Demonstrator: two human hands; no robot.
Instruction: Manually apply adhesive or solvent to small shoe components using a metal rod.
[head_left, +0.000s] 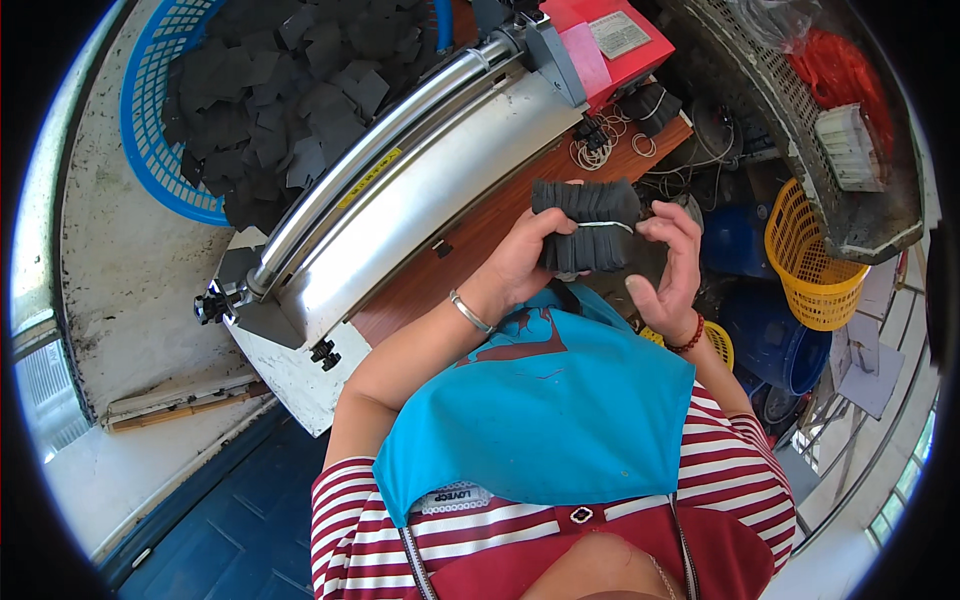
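Observation:
In front of my chest, my left hand (517, 262) grips a thick stack of dark grey rectangular pieces (590, 248), its thumb pressing on the near side. Round the stack's middle runs a white band (604, 224). My right hand (680, 262) is at the stack's right end, thumb and fingers spread apart. Its curled fingertips come close to the end of the band; whether they touch it cannot be made out. Beyond my hands stands a machine with a long shiny metal roller (385, 140) and a smooth metal plate (420, 185).
Behind the roller, a blue basket (135, 130) holds many loose dark pieces. The machine's red housing (625, 50) sits at its right end, above a brown wooden board (410, 290) and coiled cord (592, 150). To the right are a yellow basket (815, 290) and blue drums (775, 330).

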